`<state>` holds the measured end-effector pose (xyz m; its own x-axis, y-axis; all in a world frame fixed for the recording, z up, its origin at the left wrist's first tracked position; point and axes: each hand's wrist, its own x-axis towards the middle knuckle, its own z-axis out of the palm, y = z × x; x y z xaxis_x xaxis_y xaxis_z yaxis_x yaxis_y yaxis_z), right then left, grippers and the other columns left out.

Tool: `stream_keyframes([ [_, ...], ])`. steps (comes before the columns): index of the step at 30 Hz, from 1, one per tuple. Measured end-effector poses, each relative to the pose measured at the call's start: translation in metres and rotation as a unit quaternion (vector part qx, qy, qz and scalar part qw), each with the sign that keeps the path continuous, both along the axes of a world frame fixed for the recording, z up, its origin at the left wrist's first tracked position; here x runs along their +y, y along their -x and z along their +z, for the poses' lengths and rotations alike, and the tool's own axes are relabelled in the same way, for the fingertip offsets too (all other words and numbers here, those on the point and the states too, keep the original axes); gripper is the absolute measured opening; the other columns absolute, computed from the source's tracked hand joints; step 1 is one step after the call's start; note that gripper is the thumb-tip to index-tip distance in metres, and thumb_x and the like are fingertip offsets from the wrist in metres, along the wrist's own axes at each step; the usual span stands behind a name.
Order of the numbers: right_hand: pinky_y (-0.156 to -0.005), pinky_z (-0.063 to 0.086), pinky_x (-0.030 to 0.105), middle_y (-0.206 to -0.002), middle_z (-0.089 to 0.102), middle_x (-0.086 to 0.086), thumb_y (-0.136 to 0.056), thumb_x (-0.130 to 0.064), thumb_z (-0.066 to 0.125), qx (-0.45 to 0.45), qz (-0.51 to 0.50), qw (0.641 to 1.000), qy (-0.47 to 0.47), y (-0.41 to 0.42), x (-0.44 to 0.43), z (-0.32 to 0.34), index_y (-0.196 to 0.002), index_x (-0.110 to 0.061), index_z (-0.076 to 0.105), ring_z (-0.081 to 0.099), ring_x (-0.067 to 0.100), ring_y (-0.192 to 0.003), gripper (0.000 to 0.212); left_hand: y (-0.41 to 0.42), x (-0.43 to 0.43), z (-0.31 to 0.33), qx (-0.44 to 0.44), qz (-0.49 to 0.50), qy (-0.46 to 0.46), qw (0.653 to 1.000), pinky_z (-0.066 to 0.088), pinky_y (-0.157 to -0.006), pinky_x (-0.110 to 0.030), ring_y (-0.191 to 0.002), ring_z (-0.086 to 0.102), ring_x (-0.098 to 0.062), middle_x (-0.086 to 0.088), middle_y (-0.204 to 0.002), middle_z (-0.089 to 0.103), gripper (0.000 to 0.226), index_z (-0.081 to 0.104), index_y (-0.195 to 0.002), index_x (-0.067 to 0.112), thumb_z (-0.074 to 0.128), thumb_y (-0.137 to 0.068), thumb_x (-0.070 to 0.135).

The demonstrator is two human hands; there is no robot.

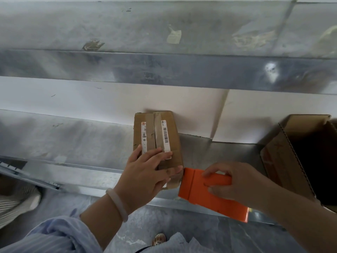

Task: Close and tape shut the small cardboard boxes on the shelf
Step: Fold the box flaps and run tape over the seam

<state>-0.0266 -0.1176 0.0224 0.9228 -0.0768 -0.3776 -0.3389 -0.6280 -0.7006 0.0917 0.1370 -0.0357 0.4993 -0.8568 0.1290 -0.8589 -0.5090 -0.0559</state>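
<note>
Lying flat on the metal shelf (76,143), the small cardboard box (169,143) has its flaps down under the left hand (145,172), whose straight, slightly spread fingers press its near end. Just right, the right hand (235,183) curls round an orange tape dispenser (204,196) touching the box's near corner.

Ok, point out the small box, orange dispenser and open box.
small box (174,141): head view, top face, right side.
orange dispenser (193,189): head view, flat body.
open box (279,161): head view, left outer wall.
</note>
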Motion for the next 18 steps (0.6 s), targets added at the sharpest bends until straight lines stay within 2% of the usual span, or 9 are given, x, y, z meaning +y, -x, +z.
stream_keyframes([
  [12,-0.067,0.05,0.014,-0.104,0.056,-0.026,-0.078,-0.044,0.077,0.032,-0.002,0.999,0.01,0.001,-0.0001,-0.0008,-0.097,-0.052,0.064,0.061,0.001,-0.089,0.025,-0.0033,-0.0014,0.001,0.009,-0.013,-0.007,1.0,0.04,-0.104,-0.064,-0.127,0.055,-0.027,0.005,-0.136,0.059,0.033,0.059,-0.126,0.047,0.038,-0.1,0.047],
  [18,-0.076,0.054,0.019,-0.106,0.058,-0.024,-0.078,-0.044,0.077,0.02,-0.009,1.0,0.012,0.0056,-0.0035,-0.0013,-0.096,-0.05,0.066,0.062,0.001,-0.091,0.022,-0.0054,-0.0015,-0.0001,0.018,-0.011,-0.019,1.0,0.039,-0.104,-0.063,-0.129,0.054,-0.026,0.007,-0.138,0.057,0.037,0.054,-0.129,0.049,0.036,-0.096,0.047],
])
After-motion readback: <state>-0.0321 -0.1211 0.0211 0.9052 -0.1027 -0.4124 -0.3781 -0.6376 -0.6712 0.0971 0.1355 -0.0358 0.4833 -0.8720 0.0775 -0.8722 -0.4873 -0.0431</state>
